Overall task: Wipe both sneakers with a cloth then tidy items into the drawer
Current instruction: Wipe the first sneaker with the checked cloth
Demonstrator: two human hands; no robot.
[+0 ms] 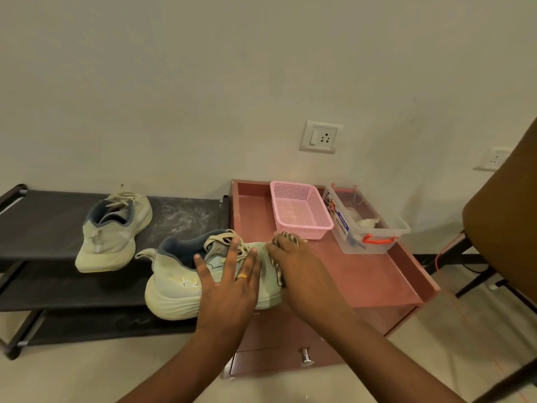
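Between the rack [43, 228] and the cabinet [363, 274], the near sneaker [174, 286] rests under your hands. Your left hand [229, 283] lies flat on its side, fingers straight and spread, gripping nothing. Your right hand [302, 274] presses the cloth [286, 237] on its toe; if the fingers curl round it, I cannot tell. The second sneaker [113, 237] stands on the rack

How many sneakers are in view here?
2. The far sneaker lies on the rack. The near sneaker is under the left hand, at the cabinet edge. None seems hidden.
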